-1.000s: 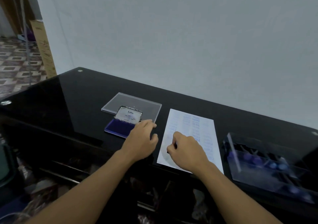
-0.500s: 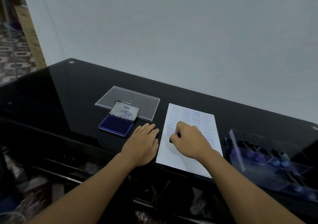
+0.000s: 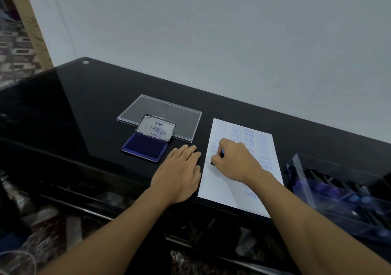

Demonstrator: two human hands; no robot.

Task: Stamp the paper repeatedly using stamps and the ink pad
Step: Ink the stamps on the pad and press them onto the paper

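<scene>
Grasping the stamp (image 3: 212, 163), the right grip (image 3: 234, 160) has shifted up the paper (image 3: 215, 187) for another print; the left grip (image 3: 179, 169) lies released.

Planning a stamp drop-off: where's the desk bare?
Bare: desk left of the ink pad; strip between paper and wall. Crowded: left hand fills the gap between ink pad and paper; right hand holds a stamp on the paper; tray beside it.

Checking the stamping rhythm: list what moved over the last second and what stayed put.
The right hand, gripping the stamp, moved up the left side of the paper, away from the person. The left hand drew back from the ink pad and lies flat beside the paper. Ink pad, paper and stamp box stayed put.
</scene>
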